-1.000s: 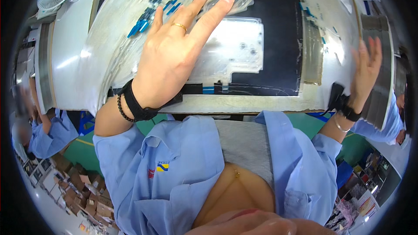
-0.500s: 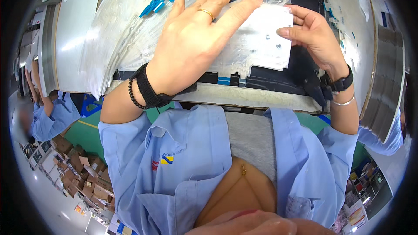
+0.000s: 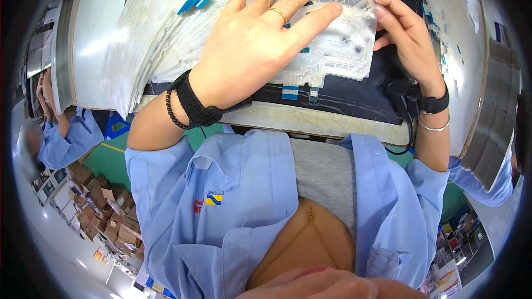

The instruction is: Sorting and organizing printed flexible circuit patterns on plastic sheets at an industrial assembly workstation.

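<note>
My left hand [image 3: 249,50] lies flat with spread fingers on a fanned stack of clear plastic circuit sheets [image 3: 160,44]. These thin films carry printed traces and blue-tipped tails. Under my left fingertips and thumb, the sheets' right part [image 3: 338,50] rests on a black mat [image 3: 354,97]. At its upper right edge, my right hand [image 3: 407,36] pinches a clear plastic circuit sheet between thumb and fingers; the fingertips are partly hidden by the film. A blue-and-white tail [image 3: 290,92] sticks out from the sheets' near edge over the mat.
More clear sheets [image 3: 449,16] lie on the right of the table. Stacked grey-edged panels [image 3: 490,105] stand at the far right. A dark cable [image 3: 411,127] hangs by my right wrist. A co-worker's blue sleeve [image 3: 69,138] shows at left, above cardboard boxes [image 3: 108,210].
The white-looking face of the sheet by my right hand has given way to see-through films with traces. My right hand has shifted slightly up, and blue tails now show at the near edge.
</note>
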`<state>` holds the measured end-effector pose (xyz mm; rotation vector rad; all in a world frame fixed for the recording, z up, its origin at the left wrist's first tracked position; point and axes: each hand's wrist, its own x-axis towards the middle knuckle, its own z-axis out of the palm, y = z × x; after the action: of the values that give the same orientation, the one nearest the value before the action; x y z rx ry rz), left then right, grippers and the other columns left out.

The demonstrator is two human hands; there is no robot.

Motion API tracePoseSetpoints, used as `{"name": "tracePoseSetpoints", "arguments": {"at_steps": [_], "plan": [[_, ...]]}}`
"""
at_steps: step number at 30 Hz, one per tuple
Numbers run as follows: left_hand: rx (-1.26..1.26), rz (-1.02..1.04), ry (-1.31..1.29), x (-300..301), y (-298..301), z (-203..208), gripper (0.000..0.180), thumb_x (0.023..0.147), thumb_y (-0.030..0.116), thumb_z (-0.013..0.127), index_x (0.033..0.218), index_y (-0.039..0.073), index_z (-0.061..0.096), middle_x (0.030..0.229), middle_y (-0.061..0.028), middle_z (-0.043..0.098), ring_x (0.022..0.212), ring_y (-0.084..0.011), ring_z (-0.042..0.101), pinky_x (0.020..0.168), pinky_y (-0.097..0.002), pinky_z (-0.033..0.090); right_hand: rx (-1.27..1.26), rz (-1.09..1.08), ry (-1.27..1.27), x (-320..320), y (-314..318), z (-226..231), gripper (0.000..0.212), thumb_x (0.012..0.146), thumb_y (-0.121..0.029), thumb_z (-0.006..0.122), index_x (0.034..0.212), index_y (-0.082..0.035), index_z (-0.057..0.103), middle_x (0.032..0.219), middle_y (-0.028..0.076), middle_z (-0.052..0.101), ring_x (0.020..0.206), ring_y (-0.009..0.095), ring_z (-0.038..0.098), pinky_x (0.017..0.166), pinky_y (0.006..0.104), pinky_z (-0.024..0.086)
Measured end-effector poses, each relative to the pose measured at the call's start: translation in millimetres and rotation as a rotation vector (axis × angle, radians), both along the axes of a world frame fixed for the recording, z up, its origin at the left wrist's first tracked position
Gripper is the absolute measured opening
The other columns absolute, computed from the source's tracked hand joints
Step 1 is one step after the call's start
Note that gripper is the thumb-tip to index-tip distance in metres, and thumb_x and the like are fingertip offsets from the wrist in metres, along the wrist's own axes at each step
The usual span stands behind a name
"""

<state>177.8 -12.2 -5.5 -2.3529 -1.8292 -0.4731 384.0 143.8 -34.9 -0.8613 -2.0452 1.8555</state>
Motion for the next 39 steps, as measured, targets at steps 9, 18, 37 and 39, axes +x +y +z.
{"name": "tracePoseSetpoints", "arguments": {"at_steps": [9,18,37,39], "plan": [[0.08,-0.065,0.046,-7,5,-3,0.048,0.076,0.007,0.057,0.124,0.016,0.055,0.115,-0.0107,0.059,0.096,-0.0272,0.06,0.095,-0.0535,0.037,0.313,0.086,-0.026,1,4,-11,0.016,0.085,-0.006,0.059,0.099,0.002,0.059,0.076,0.003,0.062,0.065,0.007,0.061,0.059,0.0215,0.05],[0.245,-0.015,-0.096,-8,12,-6,0.036,0.08,0.012,0.057,0.116,0.011,0.061,0.102,-0.0095,0.063,0.085,-0.0221,0.063,0.093,-0.0554,0.039,0.493,-0.009,-0.171,-8,-2,-10,0.02,0.094,-0.016,0.051,0.099,0.0,0.062,0.068,0.0,0.059,0.054,0.005,0.055,0.046,0.0184,0.043],[0.098,-0.01,-0.063,-5,6,1,0.036,0.08,0.01,0.054,0.116,0.013,0.06,0.104,-0.0086,0.063,0.09,-0.0253,0.062,0.096,-0.0575,0.035,0.598,0.072,-0.244,-3,12,-19,0.015,0.09,-0.013,0.057,0.095,-0.001,0.062,0.071,-0.004,0.058,0.063,0.0,0.051,0.053,0.0177,0.04],[0.115,-0.011,-0.059,-6,7,-2,0.035,0.081,0.01,0.054,0.115,0.013,0.06,0.104,-0.0079,0.063,0.09,-0.0249,0.062,0.096,-0.0571,0.035,0.546,0.043,-0.266,-3,10,-21,0.015,0.09,-0.015,0.058,0.093,-0.001,0.063,0.071,-0.004,0.058,0.062,0.0,0.05,0.053,0.0177,0.039]]}}
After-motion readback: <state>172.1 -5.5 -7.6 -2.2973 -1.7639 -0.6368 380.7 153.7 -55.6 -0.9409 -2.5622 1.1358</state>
